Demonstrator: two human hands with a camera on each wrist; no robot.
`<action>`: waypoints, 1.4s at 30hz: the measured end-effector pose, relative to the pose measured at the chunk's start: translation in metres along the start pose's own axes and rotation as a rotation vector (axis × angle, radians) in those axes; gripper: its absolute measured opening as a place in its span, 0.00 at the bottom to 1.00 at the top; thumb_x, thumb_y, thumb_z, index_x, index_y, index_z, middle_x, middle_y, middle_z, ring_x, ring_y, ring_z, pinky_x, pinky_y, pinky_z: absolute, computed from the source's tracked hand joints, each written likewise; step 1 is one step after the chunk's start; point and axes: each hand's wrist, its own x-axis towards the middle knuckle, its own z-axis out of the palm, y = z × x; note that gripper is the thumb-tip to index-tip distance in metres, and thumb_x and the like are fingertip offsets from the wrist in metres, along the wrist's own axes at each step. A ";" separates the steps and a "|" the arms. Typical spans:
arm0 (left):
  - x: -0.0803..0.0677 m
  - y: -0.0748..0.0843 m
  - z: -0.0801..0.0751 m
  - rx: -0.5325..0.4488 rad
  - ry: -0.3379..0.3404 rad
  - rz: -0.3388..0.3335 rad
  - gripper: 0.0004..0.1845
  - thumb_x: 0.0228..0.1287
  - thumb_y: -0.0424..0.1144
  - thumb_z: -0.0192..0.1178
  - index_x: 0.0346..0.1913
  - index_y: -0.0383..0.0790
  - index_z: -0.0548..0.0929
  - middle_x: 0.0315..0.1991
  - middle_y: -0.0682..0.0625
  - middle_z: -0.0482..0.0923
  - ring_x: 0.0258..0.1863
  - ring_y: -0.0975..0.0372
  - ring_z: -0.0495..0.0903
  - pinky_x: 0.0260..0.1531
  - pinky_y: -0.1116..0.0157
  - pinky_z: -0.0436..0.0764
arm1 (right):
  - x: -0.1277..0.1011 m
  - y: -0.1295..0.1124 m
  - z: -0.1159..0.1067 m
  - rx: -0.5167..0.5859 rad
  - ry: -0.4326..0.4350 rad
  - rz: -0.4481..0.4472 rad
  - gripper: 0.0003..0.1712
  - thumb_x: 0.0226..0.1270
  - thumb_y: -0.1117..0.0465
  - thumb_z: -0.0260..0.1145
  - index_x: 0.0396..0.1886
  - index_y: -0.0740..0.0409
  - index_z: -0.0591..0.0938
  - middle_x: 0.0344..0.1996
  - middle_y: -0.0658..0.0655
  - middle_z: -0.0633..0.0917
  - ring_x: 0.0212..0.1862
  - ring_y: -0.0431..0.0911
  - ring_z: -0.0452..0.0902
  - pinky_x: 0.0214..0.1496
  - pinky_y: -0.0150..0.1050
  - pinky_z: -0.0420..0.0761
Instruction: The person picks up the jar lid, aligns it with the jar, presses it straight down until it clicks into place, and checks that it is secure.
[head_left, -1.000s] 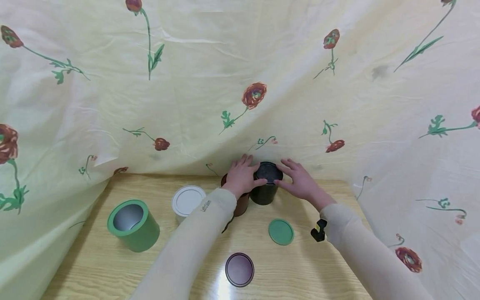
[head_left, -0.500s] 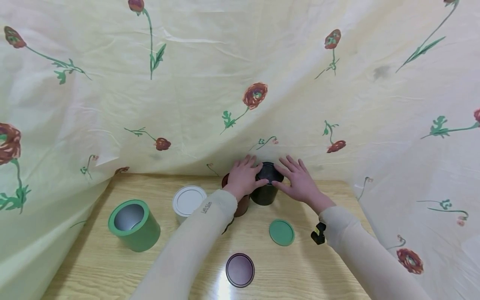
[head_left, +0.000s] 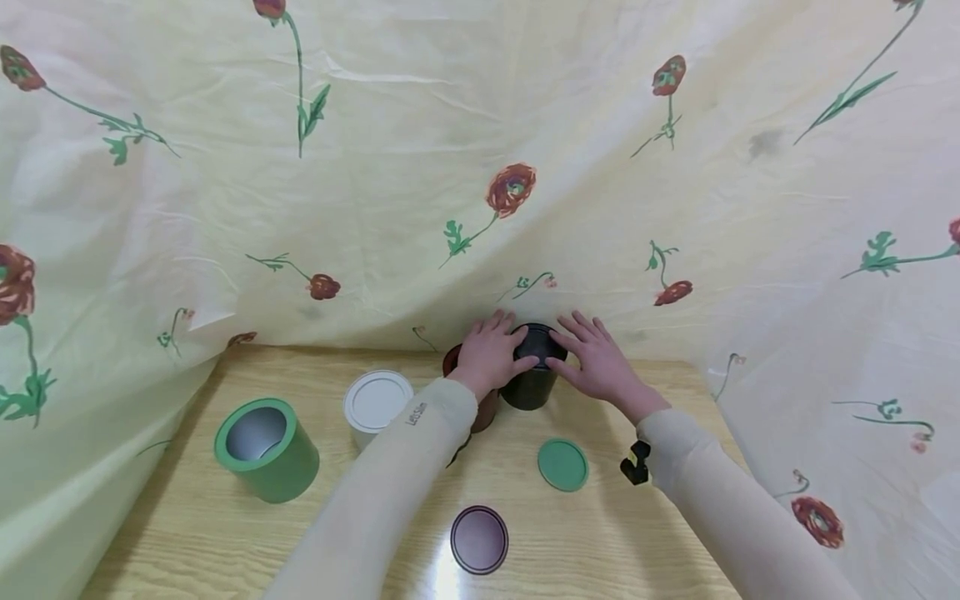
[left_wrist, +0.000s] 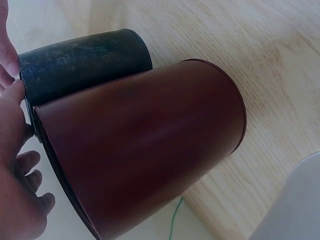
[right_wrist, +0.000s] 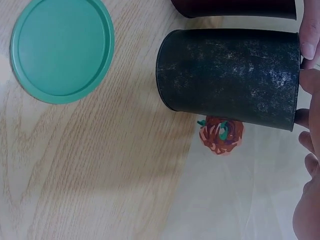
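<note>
Both hands, fingers straight, press on the black can's lid (head_left: 537,343): left hand (head_left: 487,354), right hand (head_left: 596,360). Black can (right_wrist: 230,77) stands at table's far edge, touching brown can (left_wrist: 145,145); only wrist views show their walls. Green lid (right_wrist: 62,47) near.

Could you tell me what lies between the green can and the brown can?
In the head view, a white can with its lid on stands between the green can and the brown can.
</note>
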 end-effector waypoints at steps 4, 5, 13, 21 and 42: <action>0.000 -0.001 0.001 -0.043 -0.017 -0.013 0.39 0.80 0.69 0.47 0.85 0.57 0.62 0.87 0.50 0.51 0.87 0.54 0.45 0.84 0.49 0.52 | 0.001 -0.001 0.000 0.028 -0.007 0.006 0.33 0.77 0.51 0.69 0.73 0.67 0.78 0.78 0.71 0.69 0.83 0.69 0.52 0.84 0.69 0.46; 0.000 -0.001 0.001 -0.061 -0.021 -0.020 0.38 0.80 0.69 0.48 0.85 0.57 0.63 0.87 0.49 0.52 0.87 0.54 0.45 0.84 0.48 0.53 | 0.002 -0.001 0.000 0.036 -0.010 0.009 0.33 0.77 0.51 0.69 0.73 0.66 0.79 0.78 0.71 0.69 0.83 0.69 0.52 0.84 0.70 0.46; 0.005 -0.001 -0.006 -0.147 -0.060 -0.080 0.37 0.78 0.68 0.53 0.84 0.60 0.65 0.86 0.47 0.56 0.87 0.49 0.45 0.84 0.47 0.54 | 0.008 0.000 -0.005 0.086 -0.046 0.039 0.32 0.77 0.52 0.70 0.72 0.68 0.79 0.77 0.74 0.70 0.82 0.72 0.51 0.82 0.73 0.47; 0.006 -0.002 -0.009 -0.167 -0.101 -0.118 0.36 0.78 0.68 0.53 0.83 0.64 0.64 0.86 0.47 0.54 0.87 0.49 0.42 0.84 0.48 0.53 | 0.013 0.000 -0.007 0.079 -0.086 0.049 0.33 0.77 0.52 0.69 0.71 0.69 0.79 0.76 0.75 0.69 0.82 0.73 0.51 0.81 0.74 0.48; -0.009 0.005 -0.021 -0.038 -0.057 -0.090 0.35 0.81 0.67 0.48 0.84 0.62 0.65 0.86 0.48 0.55 0.87 0.51 0.44 0.83 0.45 0.55 | 0.013 -0.007 -0.012 0.058 -0.125 0.084 0.33 0.79 0.52 0.68 0.74 0.68 0.76 0.81 0.73 0.63 0.83 0.72 0.47 0.83 0.71 0.44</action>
